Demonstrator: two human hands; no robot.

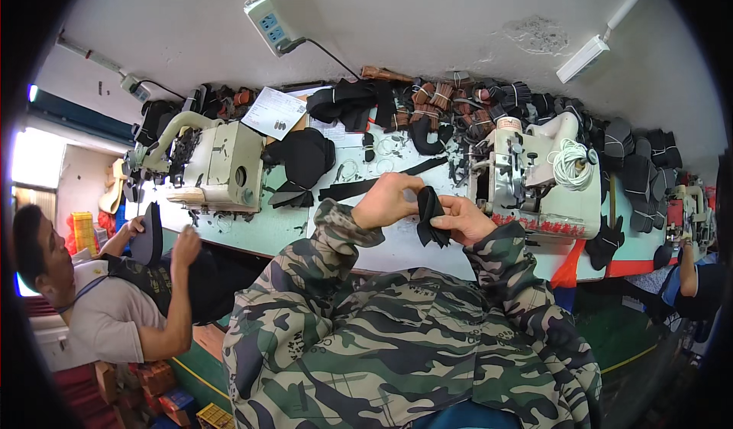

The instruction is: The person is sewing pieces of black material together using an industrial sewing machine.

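In front of my chest, above the white table, both hands hold a small folded piece of black fabric (432, 219). My right hand (466, 220) pinches it between thumb and fingers from the right. My left hand (386, 200) grips its upper left edge with bent fingers; the tips are partly hidden. Two or more layers of the piece hang downward, narrow at the bottom. Just beyond my left hand, long black strips (382, 181) lie slantwise on the table.
A sewing machine (223, 166) stands at left, another machine (527, 177) with a white cord coil (573, 164) at right. Black pieces (307, 158) and brown bundles (439, 97) crowd the back. At left a co-worker (122, 299) holds a dark piece; another person (691, 284) is far right.
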